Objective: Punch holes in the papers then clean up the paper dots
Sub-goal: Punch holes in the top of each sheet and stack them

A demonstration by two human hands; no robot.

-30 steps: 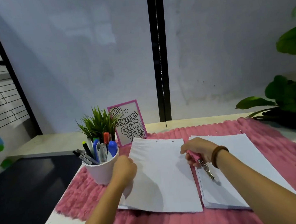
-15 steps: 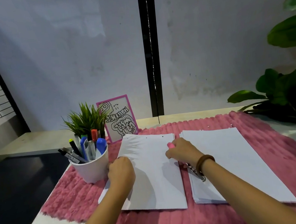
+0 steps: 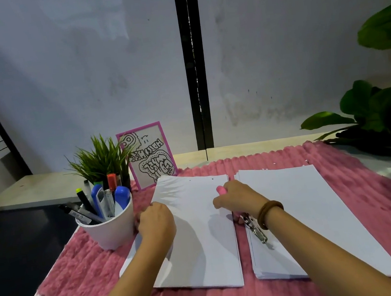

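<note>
Two stacks of white paper lie side by side on a pink fuzzy mat (image 3: 370, 199). The left stack (image 3: 202, 246) shows small punched holes near its far edge. The right stack (image 3: 309, 207) is thicker. My left hand (image 3: 155, 221) rests curled on the left edge of the left stack. My right hand (image 3: 237, 198) grips a hole punch (image 3: 254, 227) with a pink handle and metal jaws, sitting at the gap between the stacks. A few white paper dots (image 3: 275, 163) lie on the mat beyond the right stack.
A white cup of pens and markers (image 3: 107, 224) stands just left of my left hand. Behind it are a small green plant (image 3: 102, 157) and a pink-framed card (image 3: 149, 155). Large leaves (image 3: 377, 104) fill the right side. A wall rises behind the table.
The left stack has been squared up and now lies straight beside the right stack. Both hands stayed on it, my right hand shifting slightly toward its far edge. The camera tilted a little.
</note>
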